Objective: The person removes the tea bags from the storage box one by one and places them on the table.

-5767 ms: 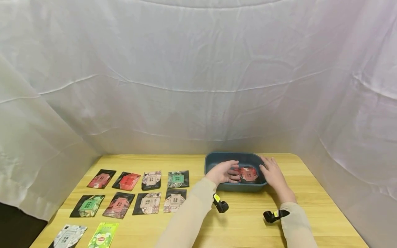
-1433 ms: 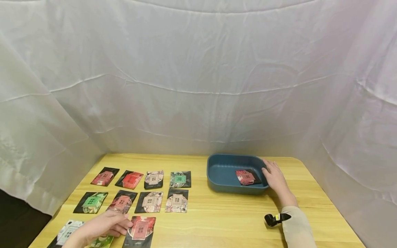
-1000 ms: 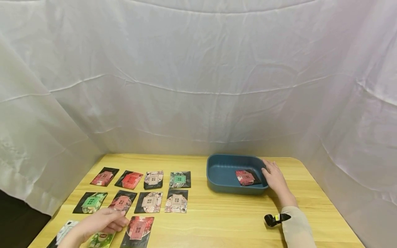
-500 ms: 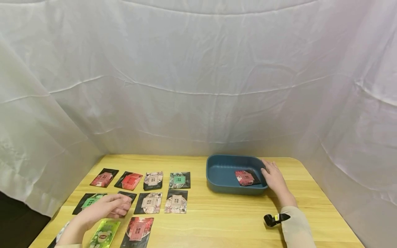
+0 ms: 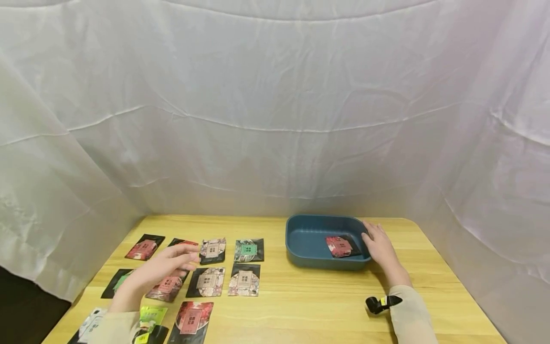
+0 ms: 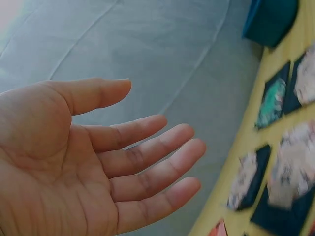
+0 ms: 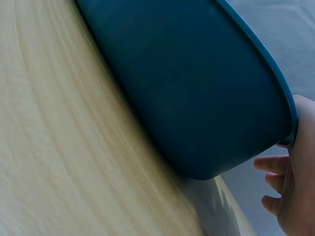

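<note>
My left hand (image 5: 161,270), palm facing sideways and fingers relaxed, hovers over rows of flat tea sachets on the left; the left wrist view shows nothing in it. Beneath it lies a pink-labelled sachet (image 5: 166,287), and the hand partly hides a red sachet (image 5: 182,241) and a green-labelled one (image 5: 119,281). My right hand (image 5: 384,251) grips the right end of a dark blue bin (image 5: 326,263), thumb over the rim and fingers outside the wall. Inside the bin a red-and-black sachet (image 5: 341,246) lies near the right end.
A red-and-black sachet (image 5: 191,321) lies in the front row, beside a lime-green one (image 5: 153,315) partly covered by my left wrist camera. A white-and-black sachet (image 5: 91,326) is at front left. White curtain (image 5: 275,119) surrounds the wooden table (image 5: 318,306).
My left hand has left the bin and, lately, risen from the front row toward the back row. A red-and-black sachet now lies in the front row. My right hand has stayed at the bin.
</note>
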